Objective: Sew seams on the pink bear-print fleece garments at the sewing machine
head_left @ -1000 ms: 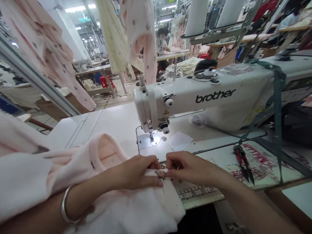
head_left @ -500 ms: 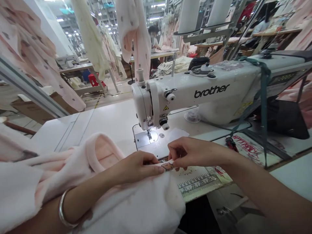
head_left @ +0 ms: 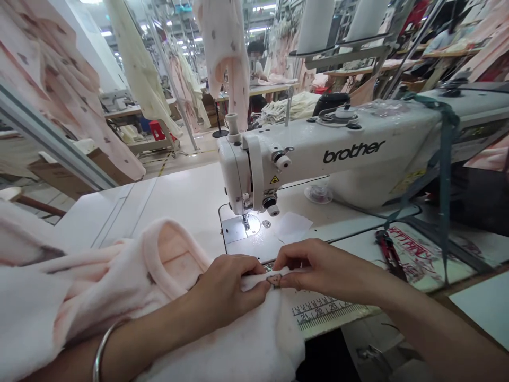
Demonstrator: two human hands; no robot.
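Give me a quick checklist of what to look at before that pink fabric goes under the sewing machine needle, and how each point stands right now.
1. Left hand pressing the pink fleece garment flat: ok.
2. Right hand pinching the small label at the fabric edge: ok.
3. Label aligned with the edge: cannot tell, fingers cover most of it.
4. Fabric under the needle: not ok, it lies in front of the needle plate.
5. Fingers away from the needle: ok, both hands are well short of it.
6. Scissors away from the fabric: ok, they lie off to the right.
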